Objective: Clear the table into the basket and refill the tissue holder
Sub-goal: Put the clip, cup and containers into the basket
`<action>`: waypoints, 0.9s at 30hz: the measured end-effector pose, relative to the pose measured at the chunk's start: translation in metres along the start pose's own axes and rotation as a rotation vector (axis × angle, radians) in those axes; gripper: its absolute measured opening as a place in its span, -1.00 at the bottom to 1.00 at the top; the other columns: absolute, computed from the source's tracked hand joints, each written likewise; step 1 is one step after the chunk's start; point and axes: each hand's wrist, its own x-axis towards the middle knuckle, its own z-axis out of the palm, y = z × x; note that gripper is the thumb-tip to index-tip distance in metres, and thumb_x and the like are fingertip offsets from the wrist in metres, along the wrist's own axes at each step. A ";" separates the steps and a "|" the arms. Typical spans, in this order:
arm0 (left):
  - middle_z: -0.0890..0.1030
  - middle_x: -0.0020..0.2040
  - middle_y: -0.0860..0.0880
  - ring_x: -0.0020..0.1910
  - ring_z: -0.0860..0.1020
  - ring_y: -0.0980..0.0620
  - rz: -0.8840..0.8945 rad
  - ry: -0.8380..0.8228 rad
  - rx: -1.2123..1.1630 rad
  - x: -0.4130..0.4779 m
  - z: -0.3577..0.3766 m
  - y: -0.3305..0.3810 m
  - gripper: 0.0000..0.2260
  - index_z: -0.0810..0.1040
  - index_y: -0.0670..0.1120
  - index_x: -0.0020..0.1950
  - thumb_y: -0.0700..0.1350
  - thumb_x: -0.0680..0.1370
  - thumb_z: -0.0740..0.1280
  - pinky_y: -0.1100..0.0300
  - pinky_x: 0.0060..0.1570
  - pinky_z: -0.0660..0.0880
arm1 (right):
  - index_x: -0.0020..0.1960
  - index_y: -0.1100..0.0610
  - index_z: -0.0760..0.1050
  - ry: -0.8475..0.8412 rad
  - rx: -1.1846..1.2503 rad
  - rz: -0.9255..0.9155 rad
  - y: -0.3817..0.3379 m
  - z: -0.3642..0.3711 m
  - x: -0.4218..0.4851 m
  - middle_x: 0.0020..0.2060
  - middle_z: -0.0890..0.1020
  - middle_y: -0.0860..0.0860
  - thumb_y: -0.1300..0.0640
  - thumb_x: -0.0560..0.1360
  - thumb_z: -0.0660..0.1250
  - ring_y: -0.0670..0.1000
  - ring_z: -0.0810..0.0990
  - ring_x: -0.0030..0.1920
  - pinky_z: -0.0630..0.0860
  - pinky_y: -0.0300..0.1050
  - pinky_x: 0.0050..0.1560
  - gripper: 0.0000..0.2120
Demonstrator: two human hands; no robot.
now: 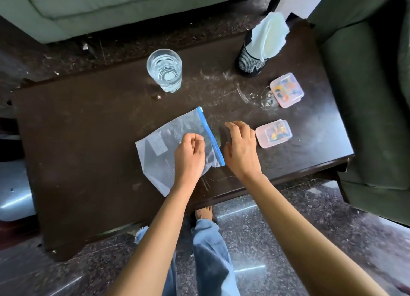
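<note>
Barely begun, I judge: the left hand (189, 155) curls over the zip bag (159, 149), grip unclear, the right hand (240, 149) loose-fingered beside it, with glass (164, 70), boxes (273, 133) and tissue holder (250, 60) beyond, uncleared.

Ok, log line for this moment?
left hand: curled over bag, grip unclear | right hand: open beside zip | glass, two boxes, tissue holder on table | basket: unseen
</note>
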 end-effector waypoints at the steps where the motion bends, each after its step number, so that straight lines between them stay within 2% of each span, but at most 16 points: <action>1: 0.57 -0.03 0.05 -0.05 0.55 0.09 0.005 -0.004 0.007 0.000 0.002 0.000 -0.94 0.47 -0.03 0.01 -0.13 0.62 0.21 0.25 -0.08 0.48 | 0.30 0.23 0.40 0.015 0.002 0.006 0.003 -0.002 0.001 0.21 0.44 0.22 0.38 0.36 0.23 0.24 0.42 0.15 0.42 0.13 0.19 -0.51; 3: 0.56 -0.05 0.06 -0.09 0.55 0.13 0.018 -0.014 0.020 0.001 0.006 0.002 -0.94 0.47 -0.04 0.02 -0.13 0.62 0.21 0.26 -0.11 0.50 | 0.30 0.23 0.39 0.051 -0.018 0.031 0.009 -0.010 0.004 0.23 0.42 0.23 0.38 0.36 0.23 0.25 0.40 0.17 0.42 0.17 0.19 -0.51; 5: 0.54 -0.11 0.10 -0.14 0.53 0.18 0.032 -0.023 0.030 0.001 0.010 0.005 -0.93 0.48 -0.05 0.02 -0.13 0.62 0.20 0.31 -0.17 0.48 | 0.35 0.19 0.36 0.056 -0.127 0.085 0.016 -0.018 0.007 0.32 0.37 0.24 0.39 0.34 0.24 0.27 0.33 0.26 0.35 0.20 0.25 -0.43; 8: 0.52 -0.15 0.16 -0.15 0.51 0.21 0.033 -0.035 0.029 0.001 0.016 0.009 -0.93 0.47 -0.04 0.00 -0.12 0.62 0.20 0.36 -0.22 0.43 | 0.47 0.05 0.23 -0.059 -0.384 0.201 0.032 -0.027 0.014 0.50 0.11 0.21 0.41 0.36 0.29 0.31 0.08 0.45 0.14 0.24 0.37 -0.27; 10: 0.53 -0.15 0.15 -0.14 0.51 0.18 0.034 -0.036 0.027 0.002 0.020 0.011 -0.93 0.47 -0.05 0.00 -0.12 0.62 0.20 0.31 -0.15 0.42 | 0.48 0.02 0.19 -0.173 -0.510 0.250 0.043 -0.031 0.017 0.54 -0.02 0.19 0.38 0.42 0.28 0.34 -0.04 0.49 0.05 0.25 0.41 -0.31; 12: 0.55 -0.13 0.10 -0.13 0.52 0.16 0.036 -0.047 0.019 0.002 0.024 0.013 -0.92 0.48 -0.06 0.01 -0.12 0.61 0.20 0.27 -0.10 0.43 | 0.43 0.06 0.25 -0.247 -0.603 0.250 0.050 -0.034 0.018 0.50 0.09 0.20 0.34 0.46 0.25 0.34 0.00 0.48 0.11 0.22 0.39 -0.43; 14: 0.56 -0.10 0.07 -0.15 0.52 0.17 0.039 -0.056 0.012 0.002 0.027 0.015 -0.90 0.48 -0.08 0.03 -0.12 0.62 0.19 0.27 -0.11 0.43 | 0.34 0.09 0.34 -0.248 -0.691 0.202 0.053 -0.039 0.021 0.35 0.32 0.18 0.32 0.45 0.27 0.32 0.16 0.42 0.27 0.18 0.29 -0.52; 16: 0.56 -0.09 0.06 -0.16 0.51 0.19 0.050 -0.054 0.021 0.003 0.029 0.015 -0.91 0.47 -0.06 0.02 -0.11 0.62 0.19 0.30 -0.15 0.43 | 0.28 0.12 0.37 -0.225 -0.684 0.188 0.053 -0.043 0.024 0.26 0.41 0.16 0.34 0.43 0.29 0.33 0.26 0.34 0.36 0.16 0.18 -0.55; 18: 0.54 -0.09 0.08 -0.17 0.51 0.20 0.066 -0.050 0.034 0.005 0.031 0.015 -0.93 0.46 -0.05 0.02 -0.11 0.63 0.19 0.42 -0.25 0.44 | 0.30 0.14 0.36 -0.105 -0.511 0.157 0.057 -0.045 0.029 0.27 0.43 0.16 0.31 0.42 0.35 0.34 0.30 0.29 0.40 0.18 0.13 -0.53; 20: 0.53 -0.10 0.09 -0.17 0.51 0.21 0.085 -0.038 0.039 0.006 0.032 0.015 -0.94 0.45 -0.05 0.03 -0.11 0.63 0.20 0.50 -0.31 0.44 | 0.33 0.14 0.34 0.071 -0.116 0.102 0.059 -0.049 0.032 0.28 0.42 0.15 0.24 0.41 0.40 0.29 0.35 0.25 0.42 0.11 0.14 -0.48; 22: 0.54 -0.08 0.06 -0.16 0.51 0.18 0.106 -0.018 0.035 0.008 0.034 0.017 -0.93 0.46 -0.08 0.05 -0.14 0.62 0.20 0.50 -0.29 0.43 | 0.38 0.10 0.29 0.170 0.351 0.113 0.057 -0.050 0.033 0.28 0.38 0.10 0.21 0.41 0.44 0.09 0.38 0.24 0.41 -0.25 0.17 -0.40; 23: 0.55 -0.06 0.05 -0.15 0.51 0.16 0.114 -0.011 0.035 0.009 0.035 0.019 -0.92 0.46 -0.09 0.06 -0.15 0.62 0.19 0.47 -0.27 0.43 | 0.43 0.09 0.24 0.180 0.497 0.138 0.056 -0.048 0.034 0.29 0.36 0.07 0.20 0.42 0.46 -0.02 0.37 0.24 0.36 -0.44 0.13 -0.35; 24: 0.55 -0.04 0.03 -0.15 0.51 0.15 0.120 -0.008 0.038 0.011 0.037 0.020 -0.91 0.46 -0.09 0.07 -0.15 0.62 0.19 0.45 -0.27 0.42 | 0.46 0.09 0.20 0.166 0.570 0.163 0.057 -0.044 0.034 0.30 0.34 0.05 0.19 0.44 0.46 -0.11 0.35 0.24 0.32 -0.53 0.11 -0.31; 25: 0.55 -0.02 0.02 -0.16 0.51 0.16 0.123 -0.008 0.040 0.011 0.039 0.021 -0.90 0.46 -0.09 0.09 -0.15 0.61 0.19 0.46 -0.27 0.42 | 0.47 0.09 0.19 0.136 0.601 0.179 0.059 -0.039 0.033 0.29 0.33 0.03 0.17 0.44 0.46 -0.15 0.35 0.25 0.32 -0.52 0.16 -0.30; 27: 0.55 -0.01 0.01 -0.17 0.50 0.17 0.128 -0.008 0.043 0.014 0.042 0.023 -0.88 0.46 -0.10 0.12 -0.14 0.61 0.19 0.49 -0.29 0.40 | 0.42 0.12 0.24 0.068 0.605 0.183 0.068 -0.026 0.030 0.27 0.35 0.00 0.15 0.43 0.46 -0.11 0.38 0.25 0.40 -0.24 0.27 -0.36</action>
